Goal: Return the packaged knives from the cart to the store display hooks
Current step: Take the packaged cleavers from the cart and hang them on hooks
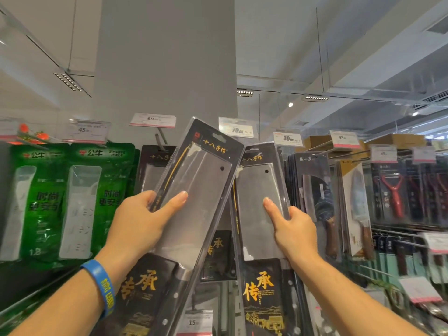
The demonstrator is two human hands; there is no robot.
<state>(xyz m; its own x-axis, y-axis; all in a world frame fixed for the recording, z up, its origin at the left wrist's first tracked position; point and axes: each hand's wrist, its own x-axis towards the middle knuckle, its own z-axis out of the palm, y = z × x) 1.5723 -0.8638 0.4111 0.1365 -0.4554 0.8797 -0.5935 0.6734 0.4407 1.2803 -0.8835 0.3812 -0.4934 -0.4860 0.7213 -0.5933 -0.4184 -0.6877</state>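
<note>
Nearest, the left hand (138,221) pinches a clear blister pack (198,190) holding a cleaver, thumb on its front. Its long axis leans, hang-hole up and right, handle down. At right, the right hand (293,229) pinches a second cleaver pack (257,226), nearly upright, blade up, before the far hanging pack (151,166).

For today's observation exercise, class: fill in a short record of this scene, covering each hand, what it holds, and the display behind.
left grip: holds clear-fronted black cleaver pack, tilted
right grip: holds second black cleaver pack, more upright
behind: third black pack hanging at metal hook; green packets at left
</note>
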